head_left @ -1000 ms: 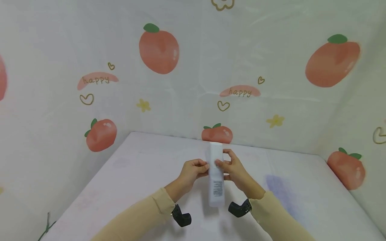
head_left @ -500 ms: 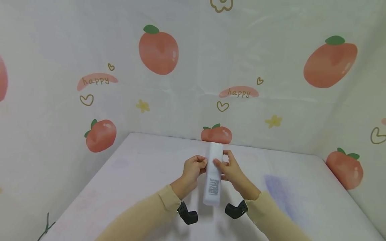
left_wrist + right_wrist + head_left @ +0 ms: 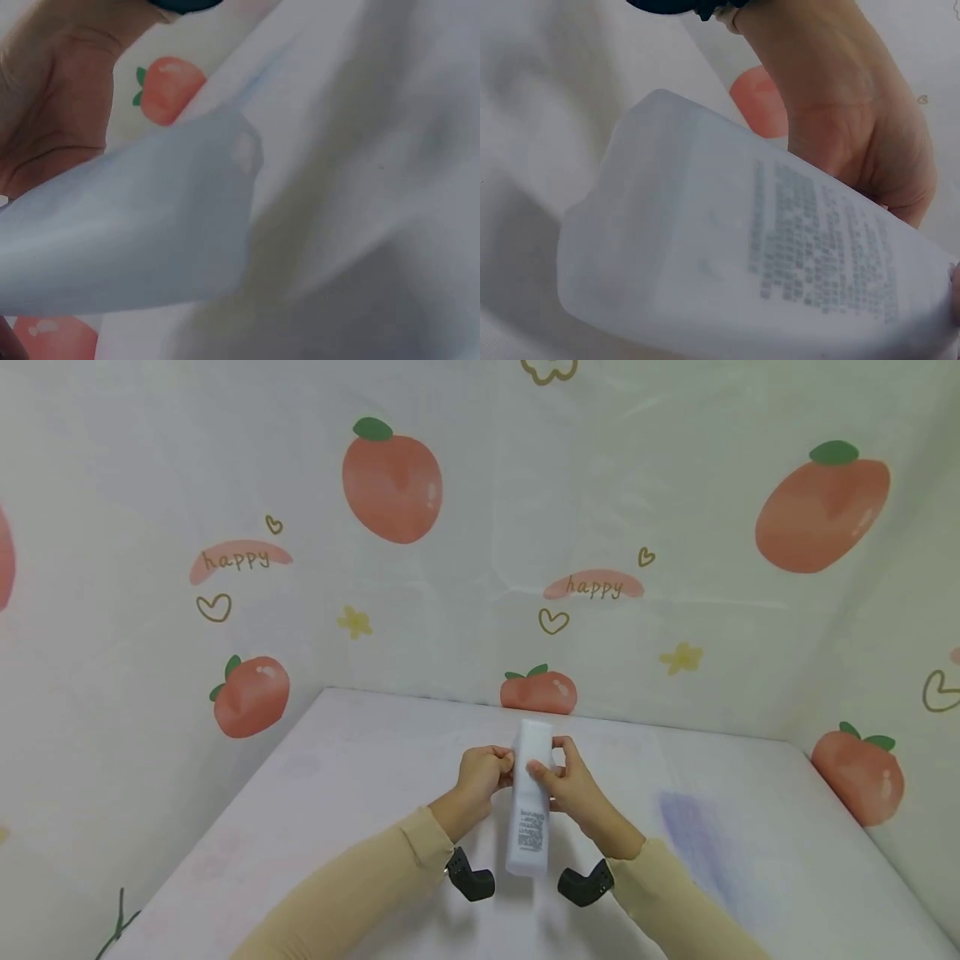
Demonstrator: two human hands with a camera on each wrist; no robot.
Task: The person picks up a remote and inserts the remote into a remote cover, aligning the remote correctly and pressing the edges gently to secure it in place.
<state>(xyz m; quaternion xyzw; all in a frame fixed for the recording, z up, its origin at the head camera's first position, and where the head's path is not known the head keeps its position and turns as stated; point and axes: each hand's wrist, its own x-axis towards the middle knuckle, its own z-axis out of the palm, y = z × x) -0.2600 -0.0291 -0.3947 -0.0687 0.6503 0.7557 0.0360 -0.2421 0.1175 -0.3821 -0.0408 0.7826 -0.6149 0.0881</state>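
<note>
A long, white, translucent plastic container (image 3: 528, 810) with a block of small print near its lower end is held over the middle of the table. My left hand (image 3: 480, 777) has its fingers curled at the upper left side and pinches there. From the right, my right hand (image 3: 581, 785) grips it with the thumb on the face towards me and the fingers round the side. The left wrist view shows a smooth, unprinted side of the container (image 3: 142, 232). Seen close in the right wrist view, the container (image 3: 705, 225) has a frosted, rounded end and dense rows of print.
Under the hands lies a white table surface (image 3: 375, 760) with a faint purple stain (image 3: 697, 843) to the right. Behind it hangs a white backdrop (image 3: 465, 568) printed with peaches. Black wrist cameras sit under the left cuff (image 3: 471, 877) and right cuff (image 3: 587, 885).
The container's lower end has swung slightly left, so it leans a little in the head view. My left fingers have curled tighter at its side. The right hand has shifted slightly left with it.
</note>
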